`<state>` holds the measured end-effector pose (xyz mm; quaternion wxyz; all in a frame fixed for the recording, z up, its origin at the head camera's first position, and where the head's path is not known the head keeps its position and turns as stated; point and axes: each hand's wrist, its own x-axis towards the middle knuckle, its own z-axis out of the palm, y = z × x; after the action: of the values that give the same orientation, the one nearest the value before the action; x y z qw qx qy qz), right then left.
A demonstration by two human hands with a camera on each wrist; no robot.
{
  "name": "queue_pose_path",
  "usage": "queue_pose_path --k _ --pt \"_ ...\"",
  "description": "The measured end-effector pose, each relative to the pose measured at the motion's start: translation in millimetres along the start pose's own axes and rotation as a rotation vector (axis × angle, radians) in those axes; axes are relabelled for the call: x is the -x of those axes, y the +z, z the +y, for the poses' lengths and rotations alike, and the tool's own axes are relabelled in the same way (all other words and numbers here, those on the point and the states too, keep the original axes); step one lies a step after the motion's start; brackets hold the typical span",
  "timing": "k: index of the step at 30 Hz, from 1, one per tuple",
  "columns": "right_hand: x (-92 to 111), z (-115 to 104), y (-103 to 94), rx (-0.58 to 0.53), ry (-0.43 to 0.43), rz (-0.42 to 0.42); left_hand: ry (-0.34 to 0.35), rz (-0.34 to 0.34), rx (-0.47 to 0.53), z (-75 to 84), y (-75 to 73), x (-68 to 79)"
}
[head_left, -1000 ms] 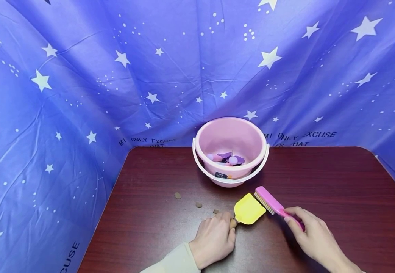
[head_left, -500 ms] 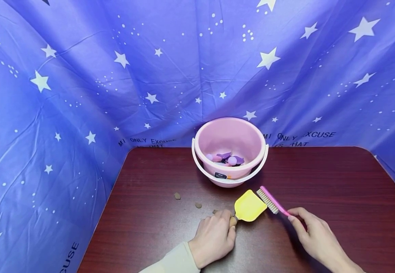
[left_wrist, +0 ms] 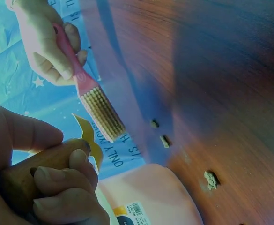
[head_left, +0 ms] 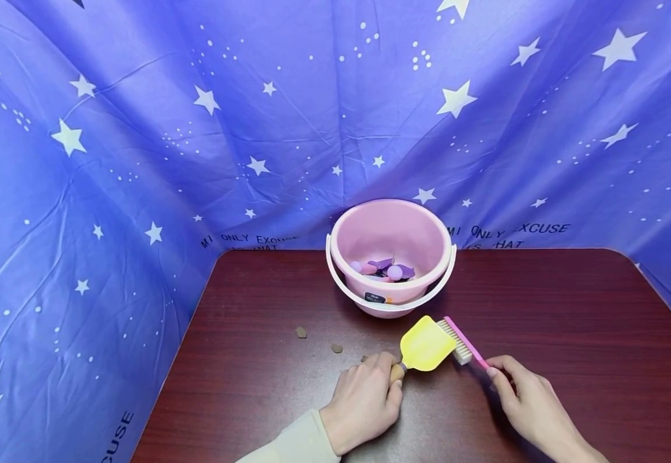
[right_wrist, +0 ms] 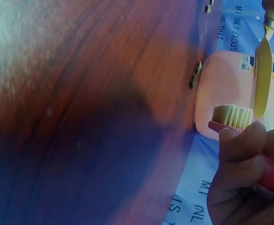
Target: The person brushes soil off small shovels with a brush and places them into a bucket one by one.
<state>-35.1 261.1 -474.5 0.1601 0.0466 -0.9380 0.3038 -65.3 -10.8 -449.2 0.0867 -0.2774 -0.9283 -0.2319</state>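
Observation:
My left hand (head_left: 364,402) grips the wooden handle (head_left: 396,373) of a small shovel with a yellow blade (head_left: 429,344). The blade points away to the right, in front of the bucket. On the other side my right hand (head_left: 529,402) holds a pink brush (head_left: 468,344) by its thin handle. Its pale bristles (head_left: 454,341) face left, right at the blade's right edge in the head view. The left wrist view has the brush (left_wrist: 97,103) held over the table, bristles showing. Small brown crumbs (head_left: 336,348) lie on the table left of the shovel; one is partly hidden behind my left hand.
Behind the tools stands a pink bucket (head_left: 393,225) with a white handle (head_left: 436,286) lowered to the front. Purple and pink pieces (head_left: 395,272) lie inside it. The dark wooden table (head_left: 572,308) backs onto a blue star-printed curtain (head_left: 312,116).
The yellow blade has shifted slightly up and away. The pink brush has turned, so more bristles and less of its back show. The crumbs and the bucket have stayed put.

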Motion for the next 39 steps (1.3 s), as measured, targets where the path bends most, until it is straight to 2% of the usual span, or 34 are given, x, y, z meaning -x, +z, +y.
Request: queue_pose_path --k 6,13,19,27,34,39 --pt "2.7 -4.2 5.2 -0.014 0.013 -0.014 -0.002 0.01 0.019 0.4 -0.7 -0.8" --pt "7.8 -13.0 8.8 -0.118 0.089 -0.106 0.002 0.036 0.03 2.3 -1.5 -2.3" --pt "11.4 -20.4 12.9 -0.2 0.058 -0.147 -0.005 0.034 0.037 5.0 -2.6 -4.1" --pt "14.0 -28.3 15.0 -0.274 0.01 -0.186 0.03 0.062 0.028 6.6 -0.4 -5.3" --pt "14.3 -26.8 15.4 -0.323 0.015 -0.217 0.045 0.071 0.022 5.0 1.2 -4.0" --pt "11.5 -19.7 13.4 -0.336 0.035 -0.206 0.057 0.072 0.027 3.7 1.0 -3.3"
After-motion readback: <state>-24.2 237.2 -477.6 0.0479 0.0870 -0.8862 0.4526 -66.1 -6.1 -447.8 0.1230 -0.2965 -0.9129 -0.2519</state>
